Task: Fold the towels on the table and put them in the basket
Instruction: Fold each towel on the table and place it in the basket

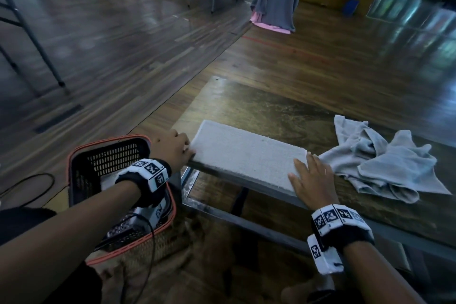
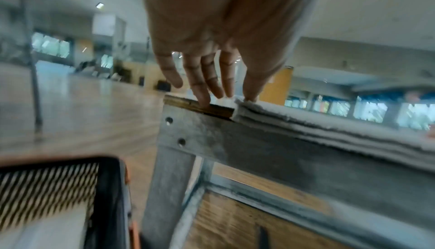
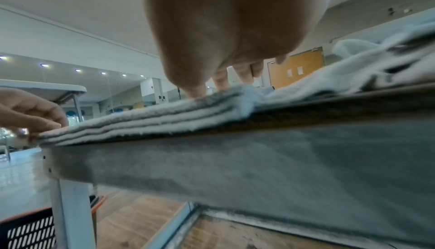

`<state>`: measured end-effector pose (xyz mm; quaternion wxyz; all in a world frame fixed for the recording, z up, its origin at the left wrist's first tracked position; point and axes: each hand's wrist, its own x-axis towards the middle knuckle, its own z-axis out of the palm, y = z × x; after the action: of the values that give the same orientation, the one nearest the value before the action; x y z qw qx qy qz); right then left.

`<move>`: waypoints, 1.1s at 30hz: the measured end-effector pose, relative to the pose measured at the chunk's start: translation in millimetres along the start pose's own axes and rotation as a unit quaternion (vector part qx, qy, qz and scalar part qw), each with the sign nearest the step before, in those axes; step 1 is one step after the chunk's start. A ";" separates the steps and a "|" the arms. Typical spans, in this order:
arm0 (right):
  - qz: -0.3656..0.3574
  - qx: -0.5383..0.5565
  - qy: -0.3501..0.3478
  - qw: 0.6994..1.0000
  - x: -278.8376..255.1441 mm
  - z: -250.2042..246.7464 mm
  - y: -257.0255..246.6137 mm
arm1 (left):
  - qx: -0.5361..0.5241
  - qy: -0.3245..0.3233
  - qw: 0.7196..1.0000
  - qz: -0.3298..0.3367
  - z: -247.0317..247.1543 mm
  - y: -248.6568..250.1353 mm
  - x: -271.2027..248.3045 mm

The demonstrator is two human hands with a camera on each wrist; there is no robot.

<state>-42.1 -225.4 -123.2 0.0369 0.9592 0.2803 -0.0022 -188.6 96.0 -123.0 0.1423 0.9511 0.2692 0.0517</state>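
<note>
Nearest, both forearms reaching over the bench point(image 1: 283, 108) edge. Left hand point(image 1: 172, 147) at the left end of the folded towel point(image 1: 246, 153), fingers point(image 2: 202, 92) loosely spread, thumb on its corner, no firm pinch visible. Right hand point(image 1: 312, 180) flat on the right end, fingers straight and slightly apart. Folding looks finished; likely step: lifting it. Next: grip both ends, keep layers together, carry left and down into the basket point(image 1: 81, 150). Crumpled towel point(image 1: 387, 163) just beside, awaiting folding.
</note>
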 end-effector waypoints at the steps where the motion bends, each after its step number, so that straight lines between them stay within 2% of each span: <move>1: -0.007 0.005 0.008 1.000 7.2 -4.6 -9.5 | -0.062 -0.016 0.997 -0.040 -1.0 -0.2 -2.1; 3: -0.021 0.029 0.010 0.999 25.7 -15.3 -31.7 | -0.210 -0.063 0.970 -0.110 0.0 -0.6 -4.6; 5: -0.041 0.052 0.012 0.998 46.6 -26.3 -57.4 | -0.312 -0.084 0.935 -0.146 0.0 1.2 -5.4; 8: -0.068 0.092 0.016 0.993 76.2 -39.8 -97.3 | -0.397 -0.092 0.896 -0.174 -0.2 5.9 -3.4; 10: -0.093 0.118 -0.006 0.989 96.3 -44.9 -123.0 | -0.428 -0.083 0.881 -0.183 3.1 7.2 -1.3; 12: -0.118 0.138 -0.055 0.982 118.2 -47.8 -147.0 | -0.430 -0.065 0.882 -0.183 5.9 6.9 1.2; 14: -0.128 0.147 -0.100 0.976 139.7 -49.2 -168.1 | -0.403 -0.052 0.894 -0.188 6.3 5.2 4.8; 16: -0.131 0.141 -0.130 0.973 155.7 -49.9 -184.8 | -0.393 -0.057 0.897 -0.192 4.0 5.2 7.9; 22: -0.156 0.112 -0.132 0.972 187.1 -59.4 -205.9 | -0.443 -0.045 0.872 -0.201 -12.4 2.7 8.1; 24: -0.159 0.154 -0.096 0.970 192.0 -68.7 -204.4 | -0.434 -0.035 0.880 -0.190 -21.7 -2.7 10.8; 26: -0.142 0.240 -0.027 0.960 193.2 -84.1 -199.8 | -0.422 -0.004 0.890 -0.173 -32.9 -8.5 15.8; 30: -0.143 0.417 0.101 0.892 181.3 -118.4 -176.0 | -0.400 0.141 0.899 -0.109 -61.8 -6.3 25.6; 32: -0.152 0.445 0.135 0.872 168.2 -126.1 -153.6 | -0.379 0.176 0.907 -0.049 -70.0 2.0 24.4; 33: -0.156 0.461 0.131 0.864 162.0 -126.1 -140.9 | -0.368 0.179 0.912 -0.010 -71.4 7.2 21.0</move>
<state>16.6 -10.8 -11.3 -0.4476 0.8020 0.3954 -0.0117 -179.6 118.6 -52.3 0.4322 0.8033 0.2619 0.3151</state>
